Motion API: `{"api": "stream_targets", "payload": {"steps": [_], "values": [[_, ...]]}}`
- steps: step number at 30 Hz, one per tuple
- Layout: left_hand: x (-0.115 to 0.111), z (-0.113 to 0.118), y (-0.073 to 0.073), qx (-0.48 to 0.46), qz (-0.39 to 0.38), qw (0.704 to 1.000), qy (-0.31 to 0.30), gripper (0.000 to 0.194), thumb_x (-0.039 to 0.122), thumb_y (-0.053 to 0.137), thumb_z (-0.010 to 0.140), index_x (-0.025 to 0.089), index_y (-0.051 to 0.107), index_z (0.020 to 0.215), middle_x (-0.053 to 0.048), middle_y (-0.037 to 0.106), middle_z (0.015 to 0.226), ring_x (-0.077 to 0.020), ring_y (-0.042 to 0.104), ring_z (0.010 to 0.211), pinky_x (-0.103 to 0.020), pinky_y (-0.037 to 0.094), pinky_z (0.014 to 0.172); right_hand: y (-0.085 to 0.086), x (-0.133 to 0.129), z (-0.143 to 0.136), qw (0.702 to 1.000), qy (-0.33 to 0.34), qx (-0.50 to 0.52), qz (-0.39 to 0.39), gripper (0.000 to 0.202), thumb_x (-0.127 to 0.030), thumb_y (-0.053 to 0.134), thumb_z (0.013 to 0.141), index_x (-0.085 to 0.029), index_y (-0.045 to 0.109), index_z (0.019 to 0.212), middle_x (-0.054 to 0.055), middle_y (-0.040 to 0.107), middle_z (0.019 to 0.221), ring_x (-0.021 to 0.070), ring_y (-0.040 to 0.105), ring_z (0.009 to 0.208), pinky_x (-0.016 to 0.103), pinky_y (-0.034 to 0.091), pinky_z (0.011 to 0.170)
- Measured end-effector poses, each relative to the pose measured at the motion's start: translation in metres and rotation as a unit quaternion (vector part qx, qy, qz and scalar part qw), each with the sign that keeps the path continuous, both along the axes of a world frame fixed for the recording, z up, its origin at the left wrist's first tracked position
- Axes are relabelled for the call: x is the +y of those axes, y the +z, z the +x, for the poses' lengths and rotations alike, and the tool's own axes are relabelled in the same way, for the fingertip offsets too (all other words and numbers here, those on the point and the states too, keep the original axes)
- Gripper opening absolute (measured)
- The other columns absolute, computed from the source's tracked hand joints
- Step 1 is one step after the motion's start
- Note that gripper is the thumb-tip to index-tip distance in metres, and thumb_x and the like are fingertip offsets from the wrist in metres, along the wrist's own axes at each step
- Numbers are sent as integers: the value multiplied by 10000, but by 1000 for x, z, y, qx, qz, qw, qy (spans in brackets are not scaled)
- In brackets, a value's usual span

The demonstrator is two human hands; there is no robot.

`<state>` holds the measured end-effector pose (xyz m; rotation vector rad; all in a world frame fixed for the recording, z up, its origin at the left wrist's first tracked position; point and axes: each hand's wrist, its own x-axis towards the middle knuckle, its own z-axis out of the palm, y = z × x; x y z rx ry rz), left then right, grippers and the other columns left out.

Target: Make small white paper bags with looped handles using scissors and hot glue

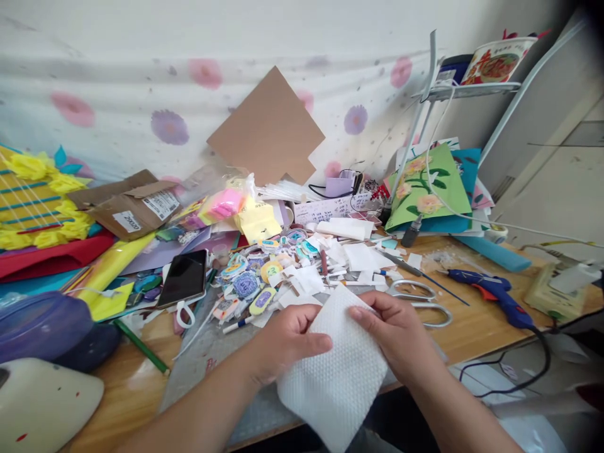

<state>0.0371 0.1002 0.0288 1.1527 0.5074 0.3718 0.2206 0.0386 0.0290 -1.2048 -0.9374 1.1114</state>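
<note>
A white, dimpled sheet that looks like a paper towel [337, 371] hangs between my two hands above the table's front edge. My left hand [292, 340] pinches its left side, thumb on top and the other fingers behind. At the upper right edge, my right hand [387, 327] grips the same sheet between thumb and fingers. Just beyond the hands lies a heap of small paper cutouts [245, 285] and white paper scraps [306, 280] on a grey cutting mat [207, 371]. Silver-handled scissors [431, 314] rest right of my right hand.
A blue glue gun [495, 291] with its cord lies on the right. On the left are a phone [184, 277], a green pencil [141, 346] and a purple container [38, 327]. A cardboard box [136, 204] and brown cardboard [268, 126] stand behind, a white rack [472, 91] at right.
</note>
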Motion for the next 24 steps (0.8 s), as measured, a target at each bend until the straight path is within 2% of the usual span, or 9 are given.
{"api": "stream_targets", "payload": {"steps": [2, 4, 10, 19, 24], "values": [[-2, 3, -3, 40, 13, 999, 29, 336, 437, 723, 683, 139, 673, 831, -38, 631, 724, -141, 536, 623, -234, 361, 574, -3, 1, -1, 1000, 19, -2, -3, 187, -350, 769, 663, -183, 688, 687, -31, 604, 576, 94, 470, 508, 201, 342, 473], [-1, 2, -4, 58, 19, 997, 49, 296, 427, 695, 716, 136, 672, 766, -20, 620, 670, -119, 504, 570, -223, 330, 536, -6, 0, 0, 999, 34, 1, -5, 184, -345, 770, 663, -189, 693, 721, -28, 625, 611, 103, 495, 531, 206, 361, 491], [4, -3, -4, 58, 11, 996, 67, 326, 445, 660, 746, 120, 677, 739, -31, 624, 637, -130, 515, 558, -233, 346, 534, -14, -4, 5, 998, 53, 31, -8, 210, -343, 778, 666, -189, 712, 793, -15, 657, 684, 113, 534, 599, 214, 394, 553], [4, 2, -3, 31, -12, 994, 107, 324, 448, 667, 740, 125, 661, 720, -28, 608, 639, -142, 528, 600, -246, 356, 577, -20, -7, 5, 994, 55, 92, -4, 232, -389, 762, 678, -174, 688, 728, -22, 582, 584, 99, 465, 524, 212, 368, 484], [5, 1, -4, 35, -6, 994, 102, 329, 456, 671, 733, 127, 671, 730, -41, 626, 667, -152, 538, 619, -244, 371, 576, -21, -10, 1, 992, 65, 104, -6, 288, -420, 757, 669, -174, 692, 804, 14, 637, 657, 151, 534, 614, 280, 425, 613]]}}
